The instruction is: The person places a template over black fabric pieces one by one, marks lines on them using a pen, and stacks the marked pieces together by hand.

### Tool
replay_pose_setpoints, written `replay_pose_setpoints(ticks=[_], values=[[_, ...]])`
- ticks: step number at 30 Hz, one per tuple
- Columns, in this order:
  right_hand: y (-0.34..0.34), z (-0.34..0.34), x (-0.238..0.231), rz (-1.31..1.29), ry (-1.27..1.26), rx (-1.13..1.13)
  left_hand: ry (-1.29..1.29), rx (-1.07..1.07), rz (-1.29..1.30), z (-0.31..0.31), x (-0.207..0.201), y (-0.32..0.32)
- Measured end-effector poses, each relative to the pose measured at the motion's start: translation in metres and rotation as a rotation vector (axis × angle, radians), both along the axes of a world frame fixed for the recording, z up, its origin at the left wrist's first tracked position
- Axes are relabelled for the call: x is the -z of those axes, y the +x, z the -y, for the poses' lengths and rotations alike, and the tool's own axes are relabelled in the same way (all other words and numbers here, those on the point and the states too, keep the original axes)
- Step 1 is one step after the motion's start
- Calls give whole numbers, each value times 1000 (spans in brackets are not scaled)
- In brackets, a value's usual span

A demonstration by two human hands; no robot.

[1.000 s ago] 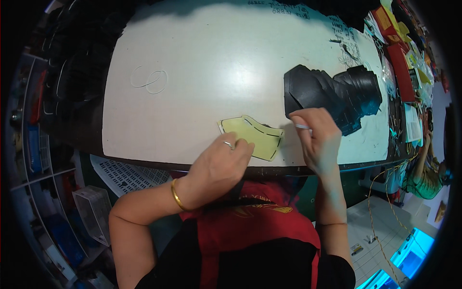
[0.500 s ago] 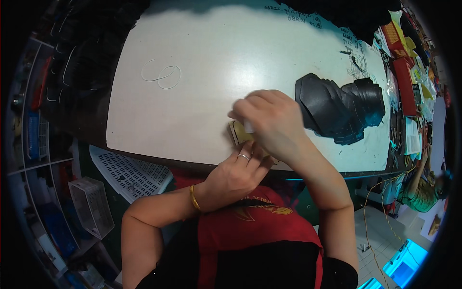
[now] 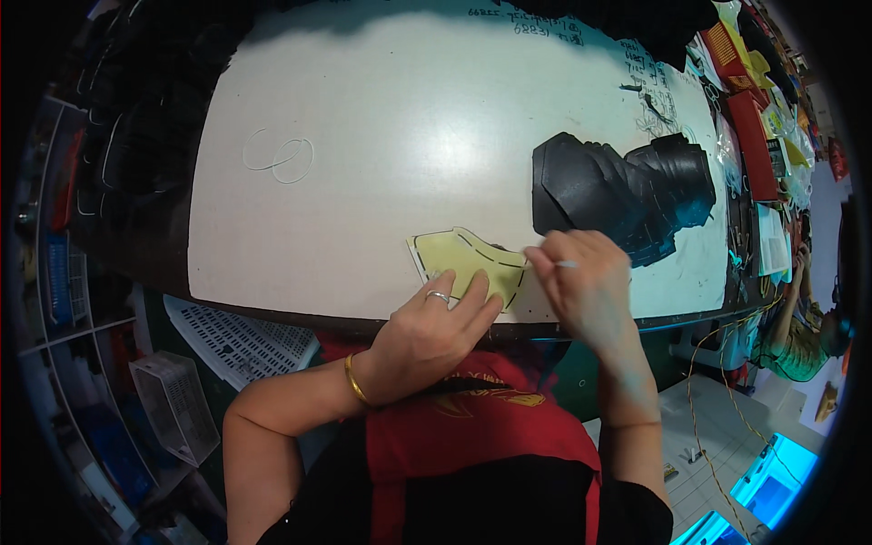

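Observation:
A yellow pattern template (image 3: 445, 252) with dark dashed slots along its edges lies near the table's front edge. A pale strip of something beneath it shows at its left side. My left hand (image 3: 436, 331), with a ring and a gold bangle, presses the template down with fingers spread. At the template's right corner, my right hand (image 3: 586, 277) is closed around a thin pale pen-like tool (image 3: 566, 264); its tip is hidden or blurred. Overlapping black leather-like pieces (image 3: 618, 186) lie in a stack just beyond my right hand.
A thin looped cord (image 3: 289, 161) lies on the white tabletop (image 3: 363, 182) at left. Dark material lines the far and left edges. Red boxes (image 3: 754, 145) and packets stand at right. A white perforated basket (image 3: 241, 336) sits below the table's left front. Another person (image 3: 799, 341) is at far right.
My right hand has moved right and nearer, off the template's middle to its right corner. More of the template now shows, and my left fingers lie spread over it. The whole view has shifted slightly.

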State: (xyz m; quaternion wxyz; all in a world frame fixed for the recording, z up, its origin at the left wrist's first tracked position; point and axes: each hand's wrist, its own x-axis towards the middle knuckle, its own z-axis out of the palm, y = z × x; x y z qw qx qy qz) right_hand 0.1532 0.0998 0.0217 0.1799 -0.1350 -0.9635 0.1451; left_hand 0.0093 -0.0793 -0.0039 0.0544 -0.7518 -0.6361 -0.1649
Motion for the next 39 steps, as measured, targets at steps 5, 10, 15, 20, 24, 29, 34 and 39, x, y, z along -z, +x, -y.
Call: replay_pose_setpoints(ticks=[5,10,15,20,24,29,34,39], values=[[14,20,5,-121,19,113,17,-20,13,0,1,0],[33,63,7,-44,-261,28,44,-8,31,-4,8,-4],[6,13,2,-73,-562,336,126,38,-4,-1,11,-9],[-2,8,30,133,-239,191,101,23,93,-9,13,-13],[17,-12,5,-115,-255,279,157,183,72,-32,0,-30],[73,-78,5,-330,-322,674,239,308,102,-116,-10,-44],[218,-131,26,-474,-478,1201,108,301,162,-172,-16,-50],[225,-120,36,-343,148,1314,-323,306,229,-196,-28,-55]])
